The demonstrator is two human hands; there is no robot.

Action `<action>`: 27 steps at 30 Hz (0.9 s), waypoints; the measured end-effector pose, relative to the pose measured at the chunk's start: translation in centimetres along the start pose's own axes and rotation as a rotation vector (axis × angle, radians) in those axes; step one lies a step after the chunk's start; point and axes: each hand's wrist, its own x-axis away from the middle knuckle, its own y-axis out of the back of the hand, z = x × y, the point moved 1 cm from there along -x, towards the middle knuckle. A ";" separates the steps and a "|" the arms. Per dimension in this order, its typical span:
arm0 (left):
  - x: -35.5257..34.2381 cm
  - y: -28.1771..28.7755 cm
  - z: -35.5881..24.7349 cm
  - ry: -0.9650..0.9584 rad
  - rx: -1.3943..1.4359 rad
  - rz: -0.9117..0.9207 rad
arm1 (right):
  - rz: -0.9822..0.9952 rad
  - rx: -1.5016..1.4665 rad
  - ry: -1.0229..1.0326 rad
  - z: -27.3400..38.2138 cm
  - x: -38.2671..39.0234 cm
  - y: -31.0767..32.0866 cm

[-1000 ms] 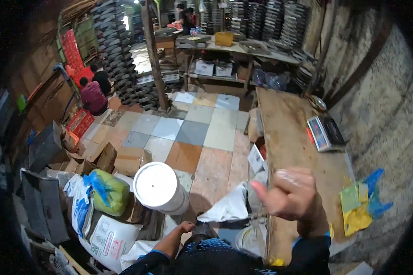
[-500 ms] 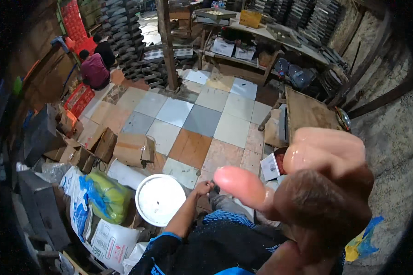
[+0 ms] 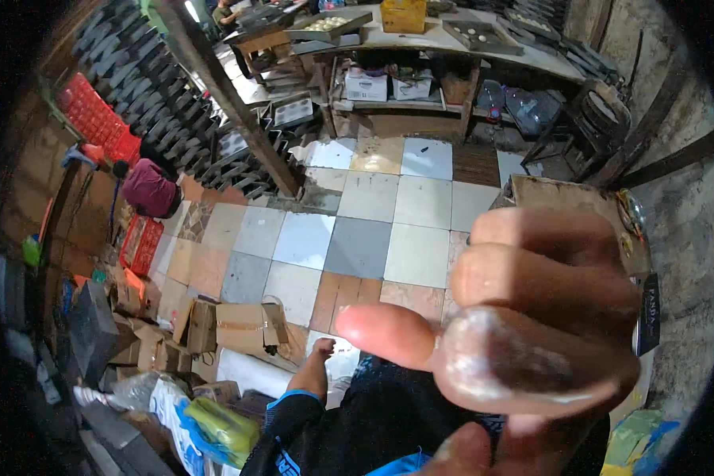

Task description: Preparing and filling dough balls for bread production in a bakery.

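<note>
My right hand [image 3: 531, 325] is raised very close to the camera, filling the lower right, its fingers curled tightly and one pink-tipped digit jutting left. Pale residue shows on a knuckle; I see no object in it. My left hand [image 3: 323, 347] is small and low at the centre, fingers curled, too small to show whether it holds anything. It is nearest to torn cardboard boxes [image 3: 242, 324] on the tiled floor [image 3: 357, 246]. A green bundle in plastic [image 3: 222, 428] lies beside white sacks at the lower left.
A person in maroon [image 3: 152, 186] crouches at the left near red crates [image 3: 141, 242] and stacked dark trays [image 3: 135, 79]. A wooden post [image 3: 254, 135] stands mid-left; another person [image 3: 224, 20] stands behind. A bench [image 3: 508, 51] bears trays; a worktop [image 3: 555, 190] sits partly behind my hand.
My right hand has risen from the worktop toward the camera, growing much larger. The view has shifted, bringing more of the back bench into view, and the white bucket is no longer visible.
</note>
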 end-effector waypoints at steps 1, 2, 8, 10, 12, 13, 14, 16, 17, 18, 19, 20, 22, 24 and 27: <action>-0.2 1.0 -0.7 0.100 -0.144 -0.063 | 0.157 -0.012 0.014 -3.0 -1.0 0.2; 0.0 2.0 -1.3 0.090 -0.055 -0.016 | 0.318 -0.027 0.025 -5.9 -2.2 0.4; -3.1 6.9 -12.0 0.162 0.001 0.038 | 0.186 -0.058 0.096 -25.1 -3.5 -6.9; -6.4 7.8 -17.5 0.070 0.046 0.081 | 0.156 -0.004 -0.010 -32.6 -1.6 -10.8; -10.7 7.9 -24.1 -0.026 -0.020 0.030 | 0.053 0.046 -0.304 -41.1 2.2 -17.1; -13.7 7.0 -28.4 0.064 -0.134 0.020 | 0.036 -0.008 -0.522 -45.8 4.8 -20.4; -16.0 5.8 -32.3 -0.014 -0.038 0.018 | 0.060 0.030 -0.746 -49.4 8.5 -24.1; -20.3 2.8 -41.6 -0.135 -0.197 -0.089 | 0.437 0.141 -0.792 -56.7 16.3 -29.2; -22.1 0.9 -46.8 -0.172 -0.448 -0.157 | 0.695 0.235 -0.826 -59.1 21.0 -30.9; -23.2 -0.9 -51.5 -0.246 -0.455 -0.177 | 0.974 0.312 -0.915 -60.6 25.8 -32.4; -24.0 -3.1 -56.2 -0.279 -0.476 -0.157 | 1.230 0.279 -0.945 -61.2 30.4 -33.4; -24.7 -5.1 -61.1 -0.344 -0.569 -0.151 | 1.380 0.196 -1.086 -61.5 34.4 -34.1; -26.0 -9.1 -69.1 -0.457 -0.684 -0.117 | 1.372 -0.054 -1.468 -61.6 40.3 -35.7; -27.7 -12.5 -74.9 -0.501 -0.707 -0.089 | 1.262 -0.129 -1.929 -62.1 43.2 -37.1; -32.0 -15.2 -81.3 -0.586 -0.776 -0.008 | 1.268 -0.144 -1.959 -66.9 42.8 -40.9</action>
